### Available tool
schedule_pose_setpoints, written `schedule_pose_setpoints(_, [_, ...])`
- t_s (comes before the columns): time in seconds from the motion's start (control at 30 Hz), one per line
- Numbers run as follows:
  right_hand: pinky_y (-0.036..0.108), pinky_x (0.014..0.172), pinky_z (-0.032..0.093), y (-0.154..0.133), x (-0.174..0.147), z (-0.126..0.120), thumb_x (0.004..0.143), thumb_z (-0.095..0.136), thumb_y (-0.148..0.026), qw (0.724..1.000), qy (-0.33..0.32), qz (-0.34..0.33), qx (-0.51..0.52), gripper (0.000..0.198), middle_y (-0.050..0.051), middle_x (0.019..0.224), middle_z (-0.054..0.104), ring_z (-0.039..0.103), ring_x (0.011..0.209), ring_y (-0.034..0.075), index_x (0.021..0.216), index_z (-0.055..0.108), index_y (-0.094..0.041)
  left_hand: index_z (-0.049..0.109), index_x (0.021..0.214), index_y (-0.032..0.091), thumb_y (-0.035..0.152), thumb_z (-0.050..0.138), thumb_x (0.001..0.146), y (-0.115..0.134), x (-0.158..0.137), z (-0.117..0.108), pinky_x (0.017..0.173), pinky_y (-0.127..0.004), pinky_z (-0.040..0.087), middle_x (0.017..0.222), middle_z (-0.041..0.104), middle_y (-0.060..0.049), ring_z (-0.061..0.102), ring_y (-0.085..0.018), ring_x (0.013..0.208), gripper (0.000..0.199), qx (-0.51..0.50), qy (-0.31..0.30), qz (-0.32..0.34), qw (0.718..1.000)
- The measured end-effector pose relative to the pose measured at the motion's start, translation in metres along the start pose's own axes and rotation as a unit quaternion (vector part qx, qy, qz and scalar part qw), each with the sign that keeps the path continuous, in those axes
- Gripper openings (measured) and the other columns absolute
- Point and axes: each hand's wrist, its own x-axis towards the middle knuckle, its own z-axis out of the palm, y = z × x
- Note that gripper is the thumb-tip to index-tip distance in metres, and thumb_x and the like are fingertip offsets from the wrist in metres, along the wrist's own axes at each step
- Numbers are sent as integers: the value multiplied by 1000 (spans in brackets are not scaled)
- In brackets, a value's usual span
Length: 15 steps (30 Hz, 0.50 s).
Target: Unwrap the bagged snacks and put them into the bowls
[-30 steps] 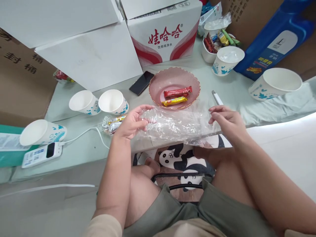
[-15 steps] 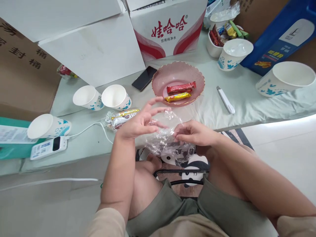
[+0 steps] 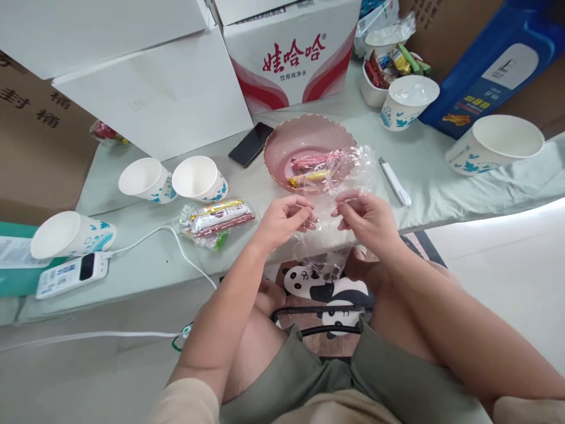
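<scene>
A crinkled clear plastic bag (image 3: pixel 324 227) stretches between my hands. Its upper part covers the right side of a pink scalloped bowl (image 3: pixel 280 141), and its lower part hangs past the table edge. My left hand (image 3: pixel 285 222) pinches the bag from the left, thumb against fingers. On the other side my right hand (image 3: pixel 369 221) is also closed on it, fingertips together. Seen partly through the plastic, a red-wrapped bar (image 3: pixel 314 161) and a yellow-wrapped bar (image 3: pixel 309 178) lie in the bowl. A bagged bundle of wrapped snacks (image 3: pixel 223 219) rests left of my left hand.
Paper cups (image 3: pixel 198 176) stand to the left and right. A phone (image 3: pixel 251 145) lies behind the bowl, a utility knife (image 3: pixel 394 181) right of it. Boxes (image 3: pixel 293 59) line the back. A white power strip (image 3: pixel 73 275) with its cable lies at left.
The bag has been raised and spread so that its top now overlaps the bowl. My left fingers, spread before, have closed on the plastic. My right hand has moved slightly up and right.
</scene>
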Motion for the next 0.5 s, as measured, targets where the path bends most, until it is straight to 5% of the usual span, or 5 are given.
schedule_pose_setpoints(0.07, [26, 51, 52, 1, 0, -5, 83, 69, -44, 1000, 9, -30, -2, 26, 1, 80, 73, 61, 52, 10, 94, 64, -20, 64, 96, 18, 53, 77, 78, 2, 0, -3, 56, -23, 53, 68, 72, 0, 70, -13, 59, 41, 5, 8, 0, 1000])
schedule_pose_setpoints(0.17, [26, 54, 53, 1, 0, -12, 80, 74, -41, 997, -65, -39, 12, 35, 6, 104, 74, 63, 59, 10, 106, 64, -21, 62, 101, 20, 55, 75, 79, 2, -2, -6, 56, -23, 54, 69, 73, 0, 73, -15, 61, 44, -13, 17, 25, 999])
schedule_pose_setpoints(0.3, [28, 57, 54, 2, 0, -14, 82, 71, -39, 994, -104, 7, 16, 23, 5, 91, 72, 65, 60, 12, 90, 62, -20, 59, 115, 22, 45, 79, 77, 1, -5, -7, 72, -27, 59, 83, 79, -3, 77, -18, 79, 48, -8, -43, 33, 999])
schedule_pose_setpoints(0.5, [30, 63, 57, 3, -2, -21, 90, 62, -38, 982, -174, 50, 44, 27, -2, 68, 69, 68, 59, 15, 112, 60, -23, 63, 100, 21, 44, 77, 79, -2, -2, -12, 55, -24, 52, 66, 70, 1, 66, -13, 54, 35, 7, -18, 14, 1000])
